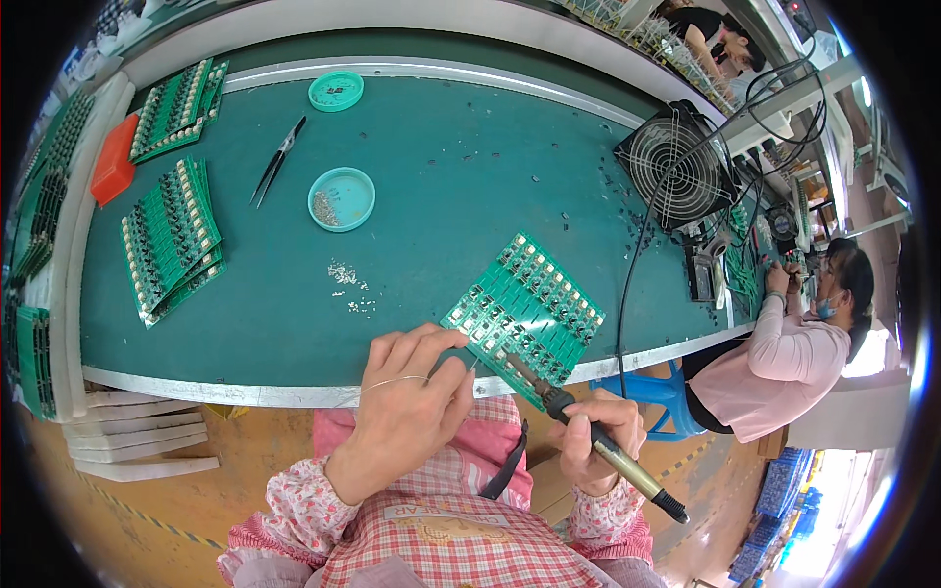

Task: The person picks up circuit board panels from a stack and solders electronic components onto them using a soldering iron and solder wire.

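Note:
A green circuit board (529, 318) with rows of white and black parts lies tilted near the table's front edge. My right hand (600, 441) is closed round a soldering iron (627, 468), whose tip reaches onto the board's lower left part. At the board's left corner is my left hand (417, 387), fingers curled together. A thin silvery solder wire (397, 379) runs across the back of that hand, and a short end seems to come out by the fingertips towards the board. The exact spot where tip and wire meet the board is too small to make out.
Stacks of similar boards (176, 240) stand at the left beside a red box (116, 162). Tweezers (281, 160), a dish of small parts (341, 199), another green dish (336, 90) and loose bits (350, 284) lie beyond. A fan (676, 167) stands right; a co-worker (794, 363) sits there.

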The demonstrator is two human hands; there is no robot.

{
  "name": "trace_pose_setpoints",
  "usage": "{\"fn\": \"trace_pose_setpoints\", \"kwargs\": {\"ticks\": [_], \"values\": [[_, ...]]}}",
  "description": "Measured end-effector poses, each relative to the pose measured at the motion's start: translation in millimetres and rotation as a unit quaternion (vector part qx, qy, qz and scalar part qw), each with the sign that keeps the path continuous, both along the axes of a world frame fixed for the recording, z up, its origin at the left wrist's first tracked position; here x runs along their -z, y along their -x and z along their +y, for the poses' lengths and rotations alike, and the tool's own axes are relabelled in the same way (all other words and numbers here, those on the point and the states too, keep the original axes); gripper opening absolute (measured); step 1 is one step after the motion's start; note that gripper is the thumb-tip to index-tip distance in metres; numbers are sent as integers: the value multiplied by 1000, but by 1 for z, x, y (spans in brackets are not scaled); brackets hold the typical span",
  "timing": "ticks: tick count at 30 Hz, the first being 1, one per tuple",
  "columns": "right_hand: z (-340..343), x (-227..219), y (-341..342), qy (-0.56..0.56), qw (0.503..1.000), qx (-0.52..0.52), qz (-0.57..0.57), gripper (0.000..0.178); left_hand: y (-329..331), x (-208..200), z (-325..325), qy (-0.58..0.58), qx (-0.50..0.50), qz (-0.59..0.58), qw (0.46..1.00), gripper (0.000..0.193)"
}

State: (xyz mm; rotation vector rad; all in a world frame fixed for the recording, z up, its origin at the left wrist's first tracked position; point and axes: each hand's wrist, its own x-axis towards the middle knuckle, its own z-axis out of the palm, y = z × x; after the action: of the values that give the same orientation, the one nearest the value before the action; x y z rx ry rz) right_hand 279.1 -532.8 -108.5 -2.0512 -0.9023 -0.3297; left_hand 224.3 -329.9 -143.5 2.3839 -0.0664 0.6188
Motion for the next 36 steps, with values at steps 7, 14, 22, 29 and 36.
{"fn": "trace_pose_setpoints", "kwargs": {"ticks": [7, 14, 22, 29, 36], "values": [[0, 6, 1, -38, 999, -7, 1, 18, -5, 2, -9, 14, -3, -2, 1000, 14], [1, 4, -2, -15, 998, -56, -13, 22, -5, 1, -7, 2, 7, 6, 1000, 11], [5, 4, -4, -16, 997, -71, -32, 22, -6, 2, -8, -8, -2, 6, 1000, 11], [9, 2, -1, 30, 994, -73, -76, 17, -6, 2, -8, -10, -5, 0, 1000, 12], [7, 7, -5, 76, 964, -158, -201, 27, -5, 4, -8, -6, 3, 3, 1000, 12]]}}
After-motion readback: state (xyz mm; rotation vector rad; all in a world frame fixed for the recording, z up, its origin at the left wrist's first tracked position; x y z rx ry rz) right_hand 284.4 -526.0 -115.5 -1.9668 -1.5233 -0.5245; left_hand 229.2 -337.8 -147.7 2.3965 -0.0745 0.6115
